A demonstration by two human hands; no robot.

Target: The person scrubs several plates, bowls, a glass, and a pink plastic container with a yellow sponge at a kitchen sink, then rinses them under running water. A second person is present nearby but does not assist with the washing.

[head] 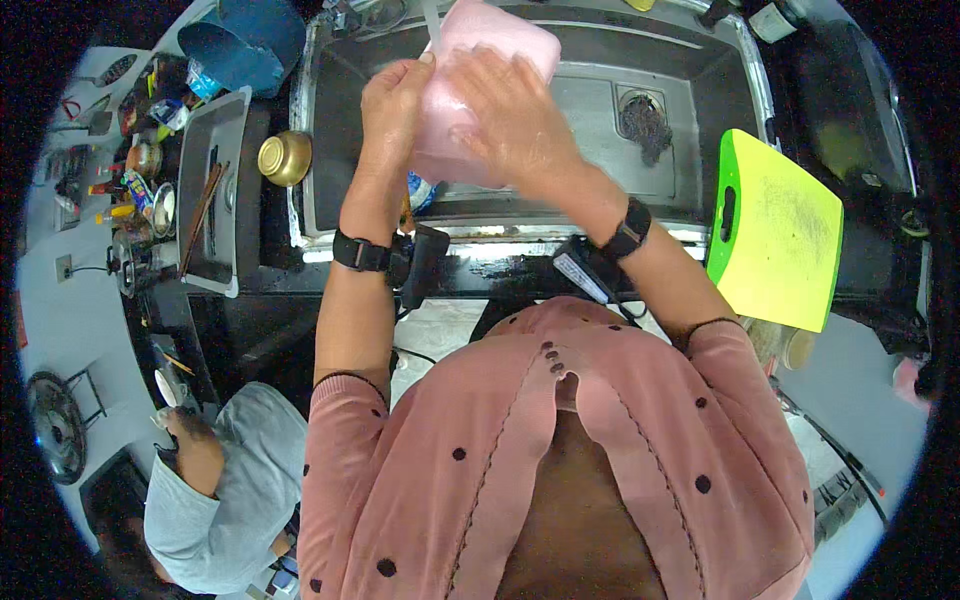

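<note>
My left hand (394, 97) grips the left edge of a pink plastic container (517, 30), which is tilted over the left part of a stainless-steel sink (585, 94). My right hand (510, 112) lies spread on the container's wet surface, its fingers blurred. What looks like a thin stream of water (432, 22) comes down by my left thumb. Below the container, a blue-and-white item (421, 192) is partly hidden. Dark scraps (646, 131) cover part of the sink's drain at the right.
A yellow-green cutting board (787, 232) stands right of the sink. To the left are a gold-coloured metal bowl (285, 158), a steel tray (244, 187) with chopsticks (202, 210), and a blue bucket (255, 52). Another person in a grey shirt (255, 465) is at lower left.
</note>
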